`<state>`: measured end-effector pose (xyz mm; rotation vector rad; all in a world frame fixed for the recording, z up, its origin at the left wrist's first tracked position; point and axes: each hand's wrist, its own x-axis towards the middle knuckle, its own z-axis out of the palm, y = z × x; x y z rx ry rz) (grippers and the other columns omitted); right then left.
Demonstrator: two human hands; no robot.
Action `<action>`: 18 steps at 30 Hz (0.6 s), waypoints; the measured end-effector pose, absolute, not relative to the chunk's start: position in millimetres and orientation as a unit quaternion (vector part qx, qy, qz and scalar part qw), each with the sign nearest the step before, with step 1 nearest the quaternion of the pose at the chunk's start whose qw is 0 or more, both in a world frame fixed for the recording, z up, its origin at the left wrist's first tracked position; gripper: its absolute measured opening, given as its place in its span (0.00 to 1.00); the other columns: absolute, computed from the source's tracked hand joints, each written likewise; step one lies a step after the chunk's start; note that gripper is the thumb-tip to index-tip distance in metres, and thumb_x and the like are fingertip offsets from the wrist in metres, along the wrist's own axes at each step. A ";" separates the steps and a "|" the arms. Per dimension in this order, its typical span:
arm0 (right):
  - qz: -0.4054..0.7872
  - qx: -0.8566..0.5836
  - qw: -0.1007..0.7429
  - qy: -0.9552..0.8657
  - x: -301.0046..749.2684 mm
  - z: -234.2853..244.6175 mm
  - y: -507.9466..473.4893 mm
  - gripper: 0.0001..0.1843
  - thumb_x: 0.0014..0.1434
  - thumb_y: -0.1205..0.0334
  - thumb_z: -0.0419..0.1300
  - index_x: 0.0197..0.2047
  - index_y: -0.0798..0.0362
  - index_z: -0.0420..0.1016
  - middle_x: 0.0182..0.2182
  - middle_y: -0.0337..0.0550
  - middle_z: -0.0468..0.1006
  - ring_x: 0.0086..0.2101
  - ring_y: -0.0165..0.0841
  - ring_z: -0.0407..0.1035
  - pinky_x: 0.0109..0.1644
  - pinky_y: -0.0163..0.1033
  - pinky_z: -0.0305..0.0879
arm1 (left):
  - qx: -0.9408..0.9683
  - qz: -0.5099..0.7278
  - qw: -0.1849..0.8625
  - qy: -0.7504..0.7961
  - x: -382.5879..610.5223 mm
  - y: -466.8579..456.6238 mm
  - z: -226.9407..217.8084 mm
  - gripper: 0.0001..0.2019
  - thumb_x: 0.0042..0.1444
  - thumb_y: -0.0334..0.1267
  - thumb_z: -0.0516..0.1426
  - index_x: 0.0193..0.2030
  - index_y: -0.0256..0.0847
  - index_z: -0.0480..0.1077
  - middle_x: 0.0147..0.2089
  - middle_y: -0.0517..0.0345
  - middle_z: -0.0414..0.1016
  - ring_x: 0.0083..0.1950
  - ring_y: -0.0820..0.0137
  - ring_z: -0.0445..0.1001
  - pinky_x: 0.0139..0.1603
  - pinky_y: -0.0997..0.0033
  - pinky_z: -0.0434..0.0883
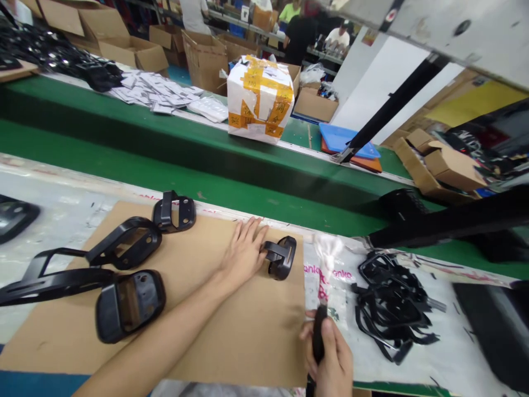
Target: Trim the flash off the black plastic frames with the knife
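Note:
My left hand (pixel 243 251) lies palm down on a brown cardboard sheet (pixel 231 342), fingers stretched forward. Between its thumb and forefinger is the strap end of a small black plastic bracket (pixel 285 258). My right hand (pixel 333 353) is wrapped round the handle of a black-handled tool (pixel 319 333), pointing away from me. Its far end is blurred and bright, so its kind is unclear. Left on the cardboard are more black plastic brackets: one at the back (pixel 182 212), a looped one (pixel 132 242) and one in front (pixel 131 306).
A tangled heap of black plastic pieces (pixel 392 303) lies right of the tool. Beyond the bench runs a green conveyor belt (pixel 231 184). A taped white box (pixel 260 102), white paper slips (pixel 157 91) and blue trays (pixel 347 140) stand behind it. A black bar (pixel 454 218) juts in from the right.

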<state>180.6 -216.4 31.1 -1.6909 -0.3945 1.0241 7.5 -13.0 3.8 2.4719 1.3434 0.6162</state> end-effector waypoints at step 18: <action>0.458 -0.729 0.461 -0.215 162.0 -2.9 -244.4 0.39 0.61 0.32 0.66 0.64 0.52 0.81 0.21 0.37 0.71 0.15 0.28 0.49 0.15 0.34 0.41 | 0.853 0.198 0.145 0.461 7.8 -15.0 5.0 0.33 0.64 0.33 0.59 0.75 0.34 0.61 0.79 0.37 0.55 0.81 0.47 0.49 0.81 0.38 0.46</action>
